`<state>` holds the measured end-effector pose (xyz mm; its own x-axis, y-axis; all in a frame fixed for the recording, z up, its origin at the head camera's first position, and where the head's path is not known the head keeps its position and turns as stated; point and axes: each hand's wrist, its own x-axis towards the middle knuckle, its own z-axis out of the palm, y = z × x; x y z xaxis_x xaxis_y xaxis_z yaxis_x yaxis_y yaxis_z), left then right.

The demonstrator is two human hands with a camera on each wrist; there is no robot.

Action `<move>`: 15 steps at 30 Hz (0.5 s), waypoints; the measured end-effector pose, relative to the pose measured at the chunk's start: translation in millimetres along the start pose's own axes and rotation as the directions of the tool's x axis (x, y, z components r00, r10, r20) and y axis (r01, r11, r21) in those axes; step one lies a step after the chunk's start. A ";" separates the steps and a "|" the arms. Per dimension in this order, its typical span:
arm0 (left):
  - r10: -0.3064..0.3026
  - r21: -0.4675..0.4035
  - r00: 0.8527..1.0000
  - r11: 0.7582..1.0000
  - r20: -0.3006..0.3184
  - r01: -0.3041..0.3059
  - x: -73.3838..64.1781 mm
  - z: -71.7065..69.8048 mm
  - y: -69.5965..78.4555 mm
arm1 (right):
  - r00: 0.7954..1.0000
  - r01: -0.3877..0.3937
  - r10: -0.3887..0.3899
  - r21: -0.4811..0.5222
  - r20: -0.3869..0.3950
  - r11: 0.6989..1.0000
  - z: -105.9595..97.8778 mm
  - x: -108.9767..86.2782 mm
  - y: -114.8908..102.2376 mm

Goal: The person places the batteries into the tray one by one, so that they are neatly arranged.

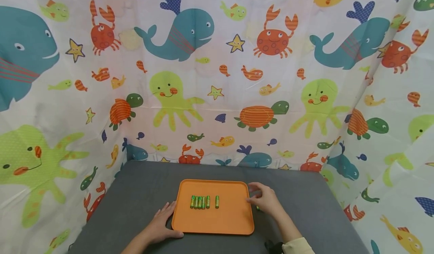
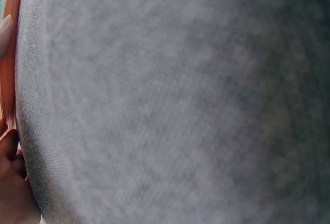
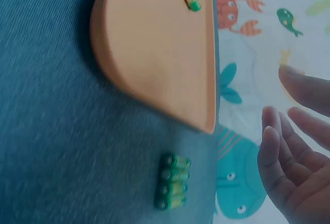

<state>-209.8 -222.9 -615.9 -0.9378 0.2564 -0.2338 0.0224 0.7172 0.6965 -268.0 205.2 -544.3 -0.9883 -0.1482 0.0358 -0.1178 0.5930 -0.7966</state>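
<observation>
My left hand (image 1: 159,222) rests against the near left corner of the orange tray (image 1: 234,220), thumb at the front rim and fingers along the left side. In the left wrist view only part of that hand (image 2: 15,193) and the tray rim (image 2: 8,79) show. Over the tray's right edge is my right hand (image 1: 266,199), its thumb and fingers apart with nothing between them. Green-and-yellow batteries stand in a row (image 1: 200,202) on the tray, and a single battery (image 1: 217,202) is set apart to their right. Several more batteries (image 3: 175,181) sit side by side on the table right of the tray.
A dark grey cloth (image 1: 152,182) covers the table. Behind it and at both sides hangs a white curtain (image 1: 203,141) printed with sea animals. A dark object (image 1: 272,247) lies by the right sleeve (image 1: 298,246) at the front.
</observation>
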 end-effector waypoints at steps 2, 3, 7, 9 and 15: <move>0.000 0.000 1.000 1.000 0.001 0.000 0.4 -0.4 0.6 | 1.000 -0.026 0.026 0.010 0.000 1.000 -3.5 -0.8 4.9; 0.000 -0.001 1.000 1.000 0.002 0.000 0.7 -0.5 0.9 | 0.999 -0.035 0.035 0.012 -0.001 0.999 -5.2 -1.5 7.7; 0.002 -0.012 1.000 1.000 0.007 -0.002 1.9 -1.1 1.5 | 0.998 -0.061 0.061 0.015 0.003 0.998 -12.2 -3.5 22.6; -0.003 -0.016 1.000 1.000 0.002 0.003 1.8 -1.2 1.4 | 0.997 -0.071 0.071 0.005 0.010 0.997 -15.3 -4.0 31.2; 0.001 -0.003 1.000 1.000 -0.001 -0.001 1.4 -0.7 -1.8 | 0.995 -0.099 0.099 -0.058 0.003 0.993 -20.7 -2.9 50.6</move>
<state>-211.4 -224.3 -617.0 -0.9381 0.2564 -0.2327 0.0221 0.7149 0.6989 -273.1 252.1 -572.2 -0.9948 -0.0911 -0.0451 -0.0250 0.6493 -0.7602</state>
